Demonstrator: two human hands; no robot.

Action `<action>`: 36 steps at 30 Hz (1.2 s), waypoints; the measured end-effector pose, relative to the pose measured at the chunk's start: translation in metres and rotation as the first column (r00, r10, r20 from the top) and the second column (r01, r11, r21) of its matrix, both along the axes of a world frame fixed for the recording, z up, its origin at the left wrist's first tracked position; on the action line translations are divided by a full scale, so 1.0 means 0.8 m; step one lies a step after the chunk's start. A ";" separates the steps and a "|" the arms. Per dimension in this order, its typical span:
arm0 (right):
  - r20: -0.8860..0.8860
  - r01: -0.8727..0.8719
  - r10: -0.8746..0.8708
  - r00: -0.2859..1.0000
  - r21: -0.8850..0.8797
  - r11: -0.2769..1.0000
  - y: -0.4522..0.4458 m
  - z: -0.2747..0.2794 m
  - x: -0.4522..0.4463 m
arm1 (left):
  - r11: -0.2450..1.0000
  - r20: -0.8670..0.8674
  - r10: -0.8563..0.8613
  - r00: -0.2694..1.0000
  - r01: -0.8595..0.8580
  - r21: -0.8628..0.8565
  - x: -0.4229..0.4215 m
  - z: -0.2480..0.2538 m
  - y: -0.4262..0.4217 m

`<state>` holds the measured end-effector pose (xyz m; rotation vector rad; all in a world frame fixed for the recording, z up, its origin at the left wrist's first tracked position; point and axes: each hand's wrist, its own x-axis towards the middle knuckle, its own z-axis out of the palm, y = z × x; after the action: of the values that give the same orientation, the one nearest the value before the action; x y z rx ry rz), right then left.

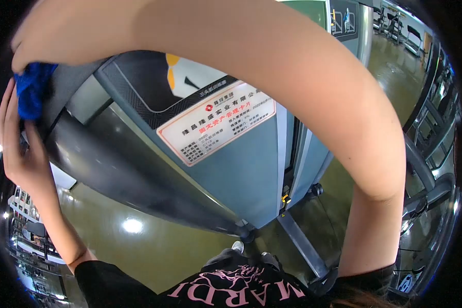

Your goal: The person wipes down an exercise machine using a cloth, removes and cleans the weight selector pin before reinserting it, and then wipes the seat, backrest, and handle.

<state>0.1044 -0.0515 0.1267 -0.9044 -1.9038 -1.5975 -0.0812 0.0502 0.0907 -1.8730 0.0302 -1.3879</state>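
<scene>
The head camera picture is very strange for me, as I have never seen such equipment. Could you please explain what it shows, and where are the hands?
There is no robot here: a person wears one camera on the head, looking forward and down. Its wide lens bends everything. The right arm arches across the top, so the right hand appears at the upper left, above the left hand. Both are at a bright blue cloth, beside a dark grey part of a gym machine; how firmly each grips it is unclear. The machine's blue-grey panel carries a white card with a red border. Below are a shiny greenish floor and the wearer's black shirt with pink letters.
</scene>
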 end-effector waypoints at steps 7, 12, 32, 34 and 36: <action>-0.093 -0.211 0.227 0.970 0.152 0.966 -0.067 -0.026 0.085 | 0.983 -0.145 -0.019 0.989 0.045 0.177 0.085 0.036 -0.054; -0.283 -0.009 0.103 0.954 0.315 0.949 -0.123 -0.063 0.130 | 0.960 -0.334 -0.044 0.942 0.132 0.247 0.162 0.051 -0.095; -0.332 0.008 0.158 0.930 0.449 0.894 -0.017 -0.074 -0.010 | 0.982 -0.187 0.040 0.982 -0.004 0.191 0.029 0.045 -0.024; -0.331 0.048 0.130 0.935 0.481 0.875 -0.012 -0.069 -0.014 | 0.962 -0.064 0.133 0.989 -0.113 0.249 0.018 0.043 -0.001; -0.363 0.080 0.107 0.926 0.463 0.883 -0.011 -0.065 -0.013 | 0.975 -0.049 0.115 0.992 -0.104 0.196 0.019 0.045 0.012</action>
<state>0.0939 -0.0603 0.0748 -0.8982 -1.1774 -1.6296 -0.0660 0.0598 0.1270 -1.7283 0.0871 -1.2092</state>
